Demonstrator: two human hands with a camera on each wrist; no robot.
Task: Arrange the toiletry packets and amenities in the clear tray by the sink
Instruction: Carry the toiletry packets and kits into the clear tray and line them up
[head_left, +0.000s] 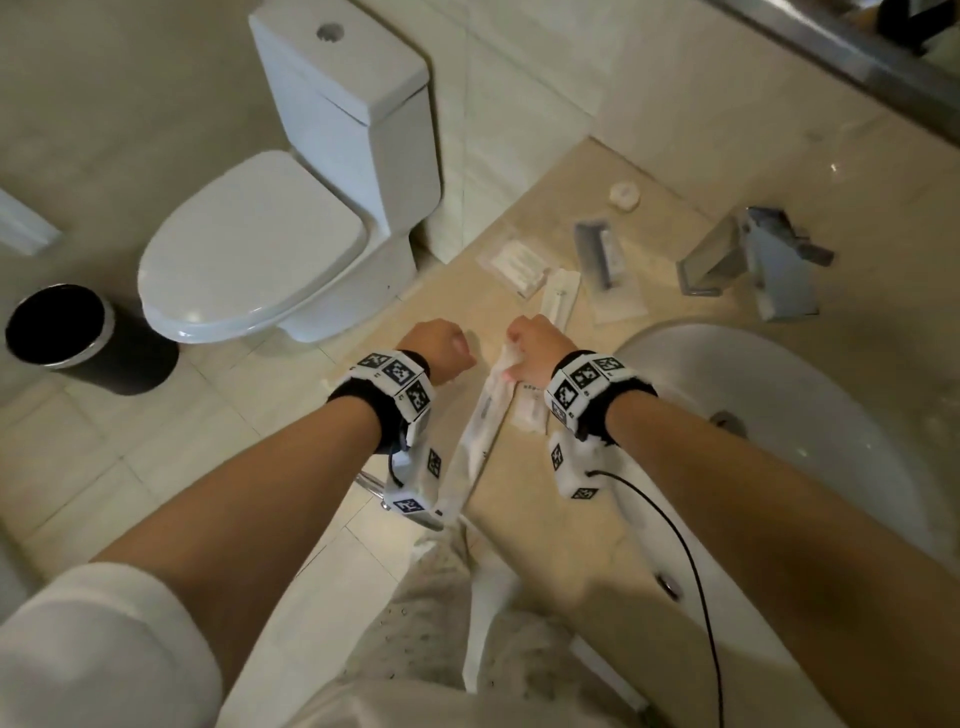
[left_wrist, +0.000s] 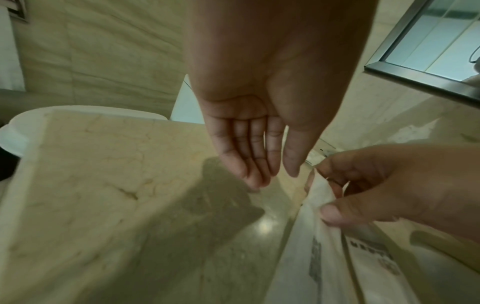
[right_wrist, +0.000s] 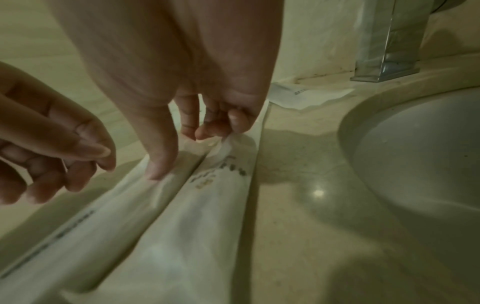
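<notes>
The right hand (head_left: 537, 348) pinches the top ends of two long white packets (right_wrist: 207, 205) between thumb and fingertips, holding them side by side over the stone counter (head_left: 582, 519) just left of the sink (head_left: 779, 415); their lower ends trail toward the counter's front edge, and printed lettering shows on both; gathering them at one end likely keeps the pair aligned for carrying together; the left hand (left_wrist: 259, 133) hovers just beside them, fingers straight and relaxed, holding nothing, perhaps ready to steady or square the loose ends; farther back on the counter, well apart from the hands, lie other amenities: a flat clear sachet (head_left: 514, 265), another long packet (head_left: 561, 296), a grey-capped item on a wrapper (head_left: 602, 260), and a small round white piece (head_left: 624, 196) near the wall; the tap (head_left: 753, 260) stands behind the basin; a clear tray cannot be made out for certain in these views, so the packets seem not yet arranged; a toilet (head_left: 270, 234) and a black bin (head_left: 67, 332) stand to the left
</notes>
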